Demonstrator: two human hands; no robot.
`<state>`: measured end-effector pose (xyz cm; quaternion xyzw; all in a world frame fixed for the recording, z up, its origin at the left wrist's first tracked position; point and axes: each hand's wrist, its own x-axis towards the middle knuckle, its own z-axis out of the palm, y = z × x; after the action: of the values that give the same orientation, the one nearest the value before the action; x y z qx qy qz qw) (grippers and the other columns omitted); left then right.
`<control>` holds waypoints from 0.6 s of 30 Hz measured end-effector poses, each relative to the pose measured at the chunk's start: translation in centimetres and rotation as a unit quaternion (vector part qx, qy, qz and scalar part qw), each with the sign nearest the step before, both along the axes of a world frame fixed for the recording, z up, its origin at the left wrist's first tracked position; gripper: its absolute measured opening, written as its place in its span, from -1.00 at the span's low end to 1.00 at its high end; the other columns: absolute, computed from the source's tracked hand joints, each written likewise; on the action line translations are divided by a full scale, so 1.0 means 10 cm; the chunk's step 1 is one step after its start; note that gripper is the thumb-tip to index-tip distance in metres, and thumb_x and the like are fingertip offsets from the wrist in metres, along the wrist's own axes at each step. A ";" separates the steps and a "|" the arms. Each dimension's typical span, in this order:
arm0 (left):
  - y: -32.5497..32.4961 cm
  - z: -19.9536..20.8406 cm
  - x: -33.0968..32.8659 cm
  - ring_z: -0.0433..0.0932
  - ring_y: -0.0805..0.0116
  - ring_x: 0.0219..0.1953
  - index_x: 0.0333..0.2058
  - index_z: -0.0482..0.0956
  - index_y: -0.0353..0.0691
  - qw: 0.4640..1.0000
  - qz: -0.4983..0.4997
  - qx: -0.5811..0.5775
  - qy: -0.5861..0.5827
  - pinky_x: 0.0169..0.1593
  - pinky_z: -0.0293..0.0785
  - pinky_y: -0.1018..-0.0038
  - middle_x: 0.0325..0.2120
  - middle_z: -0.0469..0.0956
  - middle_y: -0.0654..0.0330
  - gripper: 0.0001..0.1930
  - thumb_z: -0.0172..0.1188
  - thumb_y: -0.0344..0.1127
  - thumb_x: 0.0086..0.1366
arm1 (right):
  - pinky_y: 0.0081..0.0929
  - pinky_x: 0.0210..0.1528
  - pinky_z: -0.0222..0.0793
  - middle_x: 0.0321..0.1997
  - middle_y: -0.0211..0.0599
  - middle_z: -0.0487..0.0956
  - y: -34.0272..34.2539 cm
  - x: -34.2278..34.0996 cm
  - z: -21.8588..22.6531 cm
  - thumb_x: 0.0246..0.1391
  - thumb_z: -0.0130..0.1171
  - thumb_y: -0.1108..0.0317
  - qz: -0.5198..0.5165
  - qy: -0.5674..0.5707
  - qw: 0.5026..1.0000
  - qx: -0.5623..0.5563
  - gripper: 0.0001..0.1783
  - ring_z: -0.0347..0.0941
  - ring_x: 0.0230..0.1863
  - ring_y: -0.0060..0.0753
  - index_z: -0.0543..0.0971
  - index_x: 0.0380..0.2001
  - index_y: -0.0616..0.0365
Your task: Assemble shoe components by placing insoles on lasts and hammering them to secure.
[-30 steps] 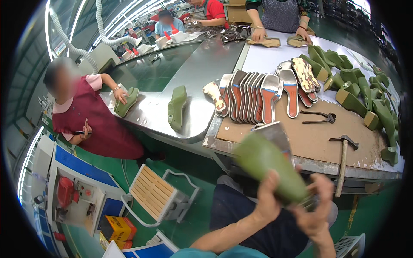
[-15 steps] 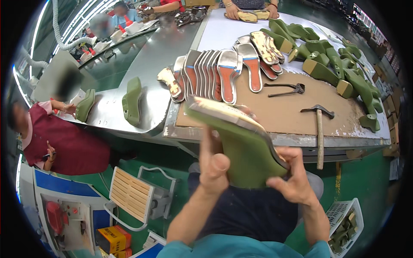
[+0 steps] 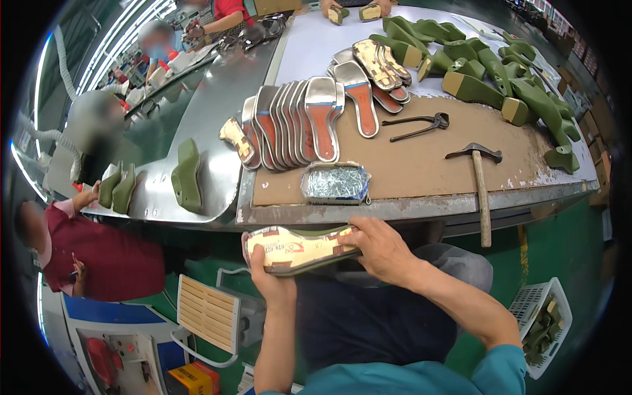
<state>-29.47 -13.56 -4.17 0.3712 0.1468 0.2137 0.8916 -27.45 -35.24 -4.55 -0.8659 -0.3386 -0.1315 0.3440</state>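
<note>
Sole side up over my lap, in front of the table edge, lies a green shoe last (image 3: 332,264) with a pale, patterned insole (image 3: 296,249) against its bottom. My left hand (image 3: 271,278) grips the left end, thumb across the insole and its other fingers mostly hidden. At the opposite end, my right hand (image 3: 383,249) is closed on the last and insole, fingers over the top face. Just beyond them on the table stands a small tray of nails (image 3: 336,182). A hammer (image 3: 481,191) lies to the right, its wooden handle jutting past the edge; pincers (image 3: 421,125) lie farther back.
A row of red-brown insoles (image 3: 289,125) leans together behind the nail tray. Green lasts (image 3: 490,76) are heaped at the far right. Left, a metal bench (image 3: 220,158) holds more lasts beside a person in a maroon apron (image 3: 112,253). A white basket (image 3: 556,329) sits low at right.
The last has come down and turned from its tilted pose to lie with the insole facing up. Both hands have shifted with it, and the nail tray shows from behind it.
</note>
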 end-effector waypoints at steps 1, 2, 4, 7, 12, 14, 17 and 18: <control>0.08 0.00 0.04 0.34 0.13 0.12 0.25 0.11 -0.18 1.000 -0.005 0.002 -0.003 0.20 0.27 0.22 0.08 0.32 0.02 -0.43 0.01 -0.35 0.27 | -0.14 -0.05 0.35 0.01 -0.08 0.36 0.01 0.01 0.00 -0.36 0.39 0.55 -0.005 -0.003 1.000 0.002 -0.30 0.38 -0.09 0.06 0.35 -0.06 -0.01; 0.18 0.05 0.07 0.34 0.13 0.13 0.25 0.09 -0.20 0.982 0.012 0.188 0.026 0.21 0.26 0.24 0.10 0.31 0.02 -0.41 0.04 -0.40 0.26 | -0.14 -0.06 0.35 0.01 -0.08 0.36 0.02 0.00 0.00 -0.36 0.39 0.55 -0.006 -0.006 1.000 0.015 -0.30 0.38 -0.09 0.05 0.34 -0.06 0.00; 0.24 0.28 0.19 0.38 0.18 0.07 0.18 0.23 -0.28 0.870 0.101 0.480 0.037 0.16 0.27 0.32 0.05 0.38 0.03 -0.43 0.11 -0.56 0.16 | -0.13 -0.08 0.35 0.00 -0.07 0.36 0.05 -0.04 0.03 -0.36 0.39 0.55 -0.020 -0.011 1.000 0.006 -0.31 0.38 -0.10 0.04 0.35 -0.06 0.01; 0.05 0.73 0.70 0.54 0.28 -0.18 -0.07 0.54 -0.31 0.690 -0.099 0.713 -0.076 -0.02 0.41 0.39 -0.25 0.57 0.08 -0.67 0.19 -0.50 0.14 | -0.15 -0.10 0.36 0.00 -0.07 0.37 0.04 -0.05 -0.01 -0.35 0.40 0.53 -0.031 -0.008 0.999 0.017 -0.32 0.39 -0.12 0.03 0.35 -0.07 0.01; -0.51 0.60 1.44 0.61 0.11 -0.27 -0.22 0.66 -0.14 0.464 -0.323 0.824 0.018 -0.14 0.50 0.31 -0.33 0.63 0.04 -0.71 0.28 -0.18 0.08 | -0.17 -0.11 0.37 -0.02 -0.10 0.37 0.07 -0.08 0.02 -0.37 0.42 0.54 -0.025 -0.013 0.999 0.032 -0.31 0.39 -0.12 0.01 0.35 -0.08 0.03; -0.55 0.57 1.52 0.62 0.12 -0.29 -0.27 0.68 -0.14 0.460 -0.363 0.809 0.042 -0.15 0.51 0.32 -0.36 0.64 0.04 -0.73 0.29 -0.18 0.07 | -0.17 -0.10 0.37 -0.01 -0.10 0.36 0.08 -0.09 0.02 -0.38 0.42 0.54 -0.021 -0.012 0.999 0.029 -0.30 0.39 -0.12 0.01 0.35 -0.08 0.02; -0.47 0.51 1.50 0.62 0.13 -0.37 -0.38 0.71 -0.10 0.513 -0.330 0.792 0.016 -0.20 0.51 0.29 -0.50 0.64 0.11 -0.80 0.28 -0.15 0.07 | -0.17 -0.09 0.36 -0.01 -0.12 0.35 0.05 -0.07 0.02 -0.39 0.41 0.55 -0.014 0.008 0.999 0.028 -0.29 0.38 -0.11 0.00 0.35 -0.06 0.01; -0.46 0.50 1.48 0.62 0.13 -0.36 -0.37 0.71 -0.09 0.532 -0.319 0.784 0.017 -0.20 0.51 0.30 -0.49 0.64 0.11 -0.80 0.27 -0.15 0.07 | -0.17 -0.09 0.36 0.00 -0.12 0.35 0.04 -0.06 0.01 -0.38 0.41 0.54 -0.016 0.006 1.000 0.026 -0.29 0.38 -0.11 -0.01 0.35 -0.06 0.00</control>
<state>-14.62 -18.19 0.86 0.9473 -0.1926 -0.0615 0.2485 -28.10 -34.80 -4.41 -0.8626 -0.3192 -0.1409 0.3664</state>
